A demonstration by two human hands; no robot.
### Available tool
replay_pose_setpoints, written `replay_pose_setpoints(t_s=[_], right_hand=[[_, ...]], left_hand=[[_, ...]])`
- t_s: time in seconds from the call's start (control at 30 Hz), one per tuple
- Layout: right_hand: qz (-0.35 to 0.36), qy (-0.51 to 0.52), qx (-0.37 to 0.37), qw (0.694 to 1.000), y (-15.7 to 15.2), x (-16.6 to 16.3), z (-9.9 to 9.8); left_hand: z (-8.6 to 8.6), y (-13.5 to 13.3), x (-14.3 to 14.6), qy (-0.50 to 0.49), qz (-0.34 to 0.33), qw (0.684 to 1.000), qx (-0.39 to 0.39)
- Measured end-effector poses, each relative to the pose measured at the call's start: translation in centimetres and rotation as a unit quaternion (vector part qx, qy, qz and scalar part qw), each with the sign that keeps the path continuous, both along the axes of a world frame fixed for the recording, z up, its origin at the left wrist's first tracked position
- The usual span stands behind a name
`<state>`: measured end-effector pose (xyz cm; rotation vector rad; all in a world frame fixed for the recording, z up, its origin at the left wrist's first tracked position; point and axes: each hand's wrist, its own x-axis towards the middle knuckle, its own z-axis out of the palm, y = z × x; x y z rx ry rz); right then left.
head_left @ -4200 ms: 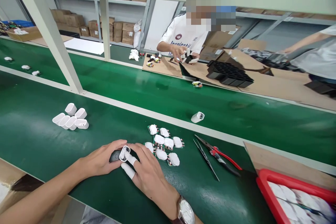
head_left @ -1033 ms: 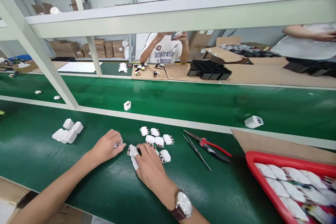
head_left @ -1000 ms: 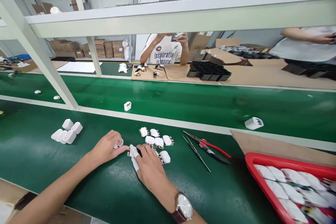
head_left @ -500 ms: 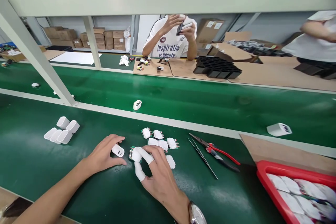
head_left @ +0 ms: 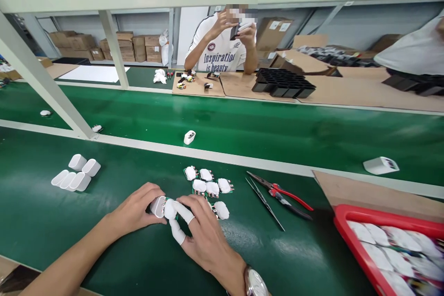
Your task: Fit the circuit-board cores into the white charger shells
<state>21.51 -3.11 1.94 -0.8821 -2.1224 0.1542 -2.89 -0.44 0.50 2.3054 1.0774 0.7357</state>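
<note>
My left hand grips a white charger housing, its open end turned to the right. Between the white-covered thumb and finger of my right hand is a small circuit board with a white pad. The board is right at the housing's mouth; whether its edge is inside I cannot tell. Just beyond my right hand lie several more padded circuit boards. Several white housings stand grouped on the green bench to the left.
Tweezers and red-and-black pliers lie right of the boards. A red bin of padded boards is at the lower right. Past a pale rail, a green belt carries white housings. A person works opposite.
My left hand has turned the housing from its port end to its open end and closed around it. My right hand has brought the board left against it. Housings on the belt have shifted right.
</note>
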Motion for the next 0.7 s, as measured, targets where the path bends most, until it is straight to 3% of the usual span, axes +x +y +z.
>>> replay_pose_setpoints(t_s=[0.2,0.47,0.7], right_hand=[[0.006,-0.021,0.008,1.0,-0.16,0.2,-0.05],[0.012,-0.028,0.002,1.0,-0.23,0.07,-0.57],[0.034,-0.037,-0.023,0.998,-0.28,0.09,-0.29]], left_hand=[[-0.41,-0.35,0.23,0.034,0.002,0.997,0.07],[-0.69,-0.51,0.35,0.049,-0.002,0.994,0.102],[-0.87,-0.79,0.6,0.032,-0.022,0.997,0.068]])
